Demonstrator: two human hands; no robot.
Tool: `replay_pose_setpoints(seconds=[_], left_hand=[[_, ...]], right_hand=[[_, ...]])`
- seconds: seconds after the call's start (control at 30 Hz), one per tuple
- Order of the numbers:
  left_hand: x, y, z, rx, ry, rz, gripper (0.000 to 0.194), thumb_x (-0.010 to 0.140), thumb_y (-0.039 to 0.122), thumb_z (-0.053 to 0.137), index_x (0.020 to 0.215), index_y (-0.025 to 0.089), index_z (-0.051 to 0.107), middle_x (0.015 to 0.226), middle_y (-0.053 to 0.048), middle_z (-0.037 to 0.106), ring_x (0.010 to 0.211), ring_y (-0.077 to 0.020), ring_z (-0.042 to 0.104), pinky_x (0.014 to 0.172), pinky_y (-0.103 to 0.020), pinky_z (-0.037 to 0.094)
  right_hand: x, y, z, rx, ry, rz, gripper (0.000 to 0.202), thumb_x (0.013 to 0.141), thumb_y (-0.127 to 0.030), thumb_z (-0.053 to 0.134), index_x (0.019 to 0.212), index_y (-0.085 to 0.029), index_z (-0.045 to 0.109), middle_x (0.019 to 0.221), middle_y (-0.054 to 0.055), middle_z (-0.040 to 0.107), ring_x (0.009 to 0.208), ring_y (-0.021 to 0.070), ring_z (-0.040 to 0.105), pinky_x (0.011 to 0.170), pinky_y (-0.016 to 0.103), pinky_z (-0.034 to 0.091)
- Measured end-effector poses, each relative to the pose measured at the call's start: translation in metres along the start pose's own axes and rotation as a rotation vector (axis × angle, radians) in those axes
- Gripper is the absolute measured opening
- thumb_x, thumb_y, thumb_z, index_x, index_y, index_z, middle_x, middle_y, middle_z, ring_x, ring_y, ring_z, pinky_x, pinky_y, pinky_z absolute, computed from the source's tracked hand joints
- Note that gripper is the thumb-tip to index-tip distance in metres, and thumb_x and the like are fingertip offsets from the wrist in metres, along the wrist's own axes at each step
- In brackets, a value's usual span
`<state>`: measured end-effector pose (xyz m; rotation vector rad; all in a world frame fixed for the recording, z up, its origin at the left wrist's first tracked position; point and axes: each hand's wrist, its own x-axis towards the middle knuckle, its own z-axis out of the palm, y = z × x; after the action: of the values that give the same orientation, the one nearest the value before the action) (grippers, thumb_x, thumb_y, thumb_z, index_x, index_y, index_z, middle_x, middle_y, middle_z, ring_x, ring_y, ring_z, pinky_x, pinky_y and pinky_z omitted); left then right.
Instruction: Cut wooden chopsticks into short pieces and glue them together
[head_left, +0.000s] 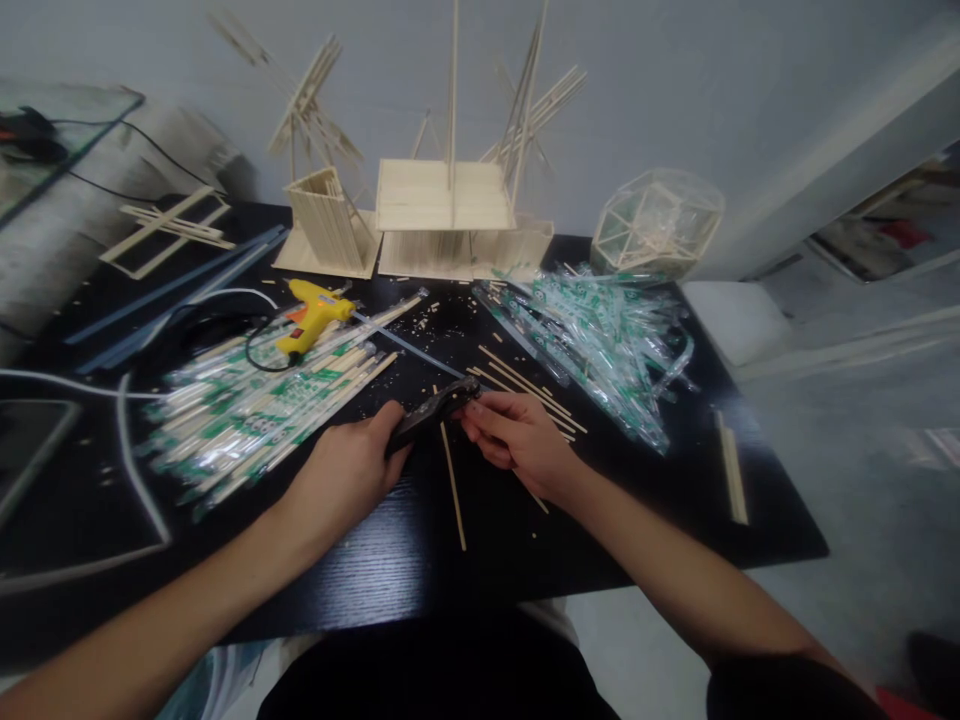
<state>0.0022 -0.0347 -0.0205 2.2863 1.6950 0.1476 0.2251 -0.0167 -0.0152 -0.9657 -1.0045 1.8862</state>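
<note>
Black desk (690,490): its far edge stood by a pale wall (660,80), and small wood scraps (431,320) lay scattered over its middle.
Left hand (367,450): the grip was clamped around the handle of a black hand tool (424,415).
Black hand tool: it was held above the middle of the desk, its head slanted toward the far edge and the right hand.
Right hand (517,435): the fingertips were drawn in at the tool's head; I could not tell whether the grip pinched a stick there.
Loose sticks (525,385): several lay just beyond the right hand, roughly side by side.
Single stick (453,490): it lay below the tool, one end pointing to the near edge.
Wrapped chopsticks (277,420): a heap of clear and green packets spread over the left part.
Yellow glue gun (313,318): it rested on its side at the heap's far end, a pale rod (409,347) running from it toward the tool.
Plastic wrappers (600,320): they were piled toward the far right corner.
Wooden models (442,195): they stood along the far edge, near a many-sided stick cage (660,220) at the far right corner.
</note>
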Motion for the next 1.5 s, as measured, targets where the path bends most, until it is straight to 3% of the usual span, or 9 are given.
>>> replay_pose_setpoints(seconds=[0.63,0.8,0.93,1.1,1.2,1.4,1.5], left_hand=[[0.003,0.001,-0.001,-0.015,-0.001,-0.012,0.008,0.095,0.026,0.048,0.095,0.021,0.055,0.071,-0.004,0.071,0.061,-0.0238,0.070,0.055,-0.030,0.034],[0.005,-0.001,0.002,-0.156,0.029,-0.013,0.011,0.095,0.030,0.048,0.090,0.022,0.055,0.064,0.000,0.063,0.053,-0.0191,0.061,0.054,-0.028,0.033],[0.006,0.000,-0.002,-0.345,0.030,-0.031,0.025,0.097,0.041,0.047,0.084,0.022,0.057,0.061,0.003,0.056,0.051,-0.0140,0.050,0.055,-0.026,0.035],[0.005,0.005,-0.011,-0.574,-0.048,-0.068,0.033,0.094,0.050,0.052,0.085,0.021,0.065,0.065,0.002,0.062,0.062,-0.0154,0.055,0.061,-0.025,0.042],[0.006,0.007,-0.011,-0.744,-0.078,-0.137,0.035,0.086,0.055,0.062,0.078,0.021,0.064,0.059,0.003,0.059,0.062,-0.0168,0.055,0.056,-0.024,0.043],[0.006,0.009,-0.010,-1.057,-0.380,-0.354,0.050,0.080,0.063,0.068,0.063,0.022,0.046,0.045,0.009,0.039,0.038,-0.0080,0.034,0.036,-0.021,0.026],[0.006,0.009,-0.011,-1.176,-0.447,-0.422,0.054,0.075,0.064,0.073,0.063,0.022,0.042,0.046,0.010,0.036,0.036,-0.0052,0.029,0.033,-0.018,0.021]], right_hand=[[0.002,0.001,0.001,0.013,0.006,0.008,0.030,0.084,-0.043,0.078,0.088,-0.013,0.074,0.067,-0.003,0.056,0.040,0.0006,0.034,0.038,0.019,0.014],[0.001,0.000,0.001,0.009,-0.007,0.008,0.031,0.085,-0.043,0.077,0.091,-0.013,0.074,0.068,-0.003,0.057,0.041,0.0009,0.035,0.037,0.019,0.014],[0.002,0.001,0.000,0.014,-0.013,-0.013,0.030,0.088,-0.043,0.074,0.093,-0.013,0.074,0.068,-0.003,0.057,0.041,0.0009,0.035,0.037,0.019,0.015],[0.003,0.000,-0.001,0.035,-0.005,-0.006,0.030,0.089,-0.043,0.074,0.094,-0.014,0.074,0.068,-0.004,0.055,0.042,0.0011,0.034,0.037,0.018,0.016],[0.003,-0.001,0.000,0.046,-0.006,0.002,0.029,0.089,-0.043,0.074,0.094,-0.015,0.074,0.068,-0.004,0.055,0.041,0.0009,0.033,0.037,0.018,0.015],[0.003,0.002,-0.003,0.045,-0.008,0.004,0.028,0.091,-0.042,0.072,0.099,-0.016,0.073,0.067,-0.005,0.054,0.040,0.0006,0.032,0.037,0.018,0.016],[0.004,0.002,-0.004,0.043,-0.001,0.009,0.028,0.092,-0.043,0.071,0.100,-0.016,0.072,0.066,-0.006,0.052,0.041,0.0009,0.031,0.037,0.017,0.016]])
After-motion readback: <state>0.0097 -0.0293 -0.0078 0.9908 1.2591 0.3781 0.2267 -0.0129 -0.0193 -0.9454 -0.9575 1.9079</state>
